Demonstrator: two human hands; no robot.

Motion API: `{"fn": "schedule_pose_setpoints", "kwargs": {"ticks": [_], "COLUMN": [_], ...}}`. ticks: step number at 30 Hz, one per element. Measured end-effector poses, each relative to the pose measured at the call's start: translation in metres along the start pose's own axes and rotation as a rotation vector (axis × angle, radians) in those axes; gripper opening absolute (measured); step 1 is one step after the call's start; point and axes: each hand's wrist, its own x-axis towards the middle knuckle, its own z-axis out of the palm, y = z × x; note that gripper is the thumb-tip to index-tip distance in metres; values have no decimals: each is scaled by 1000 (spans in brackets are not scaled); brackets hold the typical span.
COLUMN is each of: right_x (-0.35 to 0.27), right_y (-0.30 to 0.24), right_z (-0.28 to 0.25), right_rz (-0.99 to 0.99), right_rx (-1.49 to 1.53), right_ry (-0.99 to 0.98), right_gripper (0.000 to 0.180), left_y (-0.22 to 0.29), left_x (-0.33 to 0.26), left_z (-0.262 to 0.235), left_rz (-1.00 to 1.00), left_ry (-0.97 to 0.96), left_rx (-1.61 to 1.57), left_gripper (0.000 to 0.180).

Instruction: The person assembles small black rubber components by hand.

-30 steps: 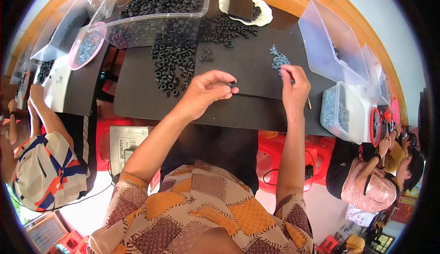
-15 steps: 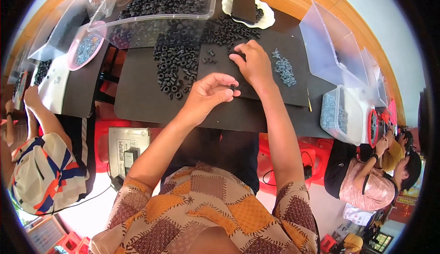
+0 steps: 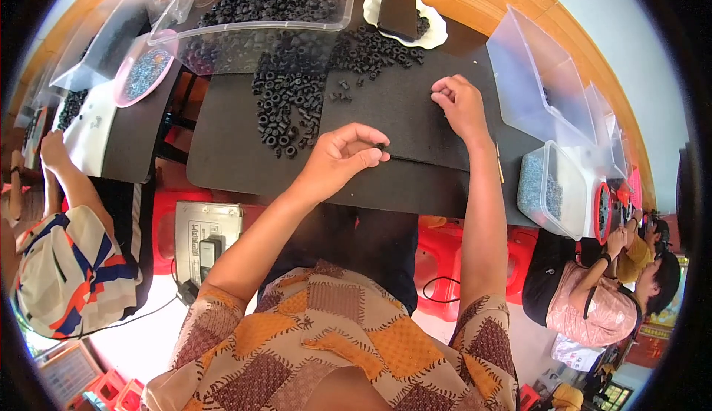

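My left hand hovers above the near part of the dark table, thumb and fingertips pinched on a small black ring-like part. Farther right, my right hand is over the dark mat, its fingers drawn together at the spot of the small blue-grey pieces. It covers those pieces, and anything between its fingertips is hidden. Loose black parts lie in a heap beyond my left hand, with a few strays on the mat. More black parts are spread toward the back.
A large clear bin of black parts stands at the back left. Behind the mat sits a white scalloped dish with a dark block. At right are a clear bin and a tub of blue-grey pieces. People sit on both sides.
My right hand has moved right, from beside the black parts to over the blue-grey pieces. My left hand stays nearly in place with its black part.
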Motion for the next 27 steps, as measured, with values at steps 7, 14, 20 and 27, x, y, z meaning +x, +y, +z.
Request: {"fn": "schedule_pose_setpoints", "kwargs": {"ticks": [7, 14, 20, 27], "right_x": [-21, -32, -31, -31], "right_y": [-7, -15, -42, -41], "right_z": [-20, -18, -1, 7], "right_rz": [46, -117, -295, -299], "right_rx": [309, 40, -99, -246], "right_ry": [-39, 187, 134, 89], "right_gripper": [20, 19, 17, 11], "left_y": [0, 1, 2, -1], "left_x": [-1, -1, -2, -3], "left_z": [0, 0, 0, -2], "left_rz": [-4, 23, 25, 75], "left_ry": [4, 8, 21, 34], "left_rx": [17, -4, -22, -116], "left_gripper": [18, 20, 22, 28]}}
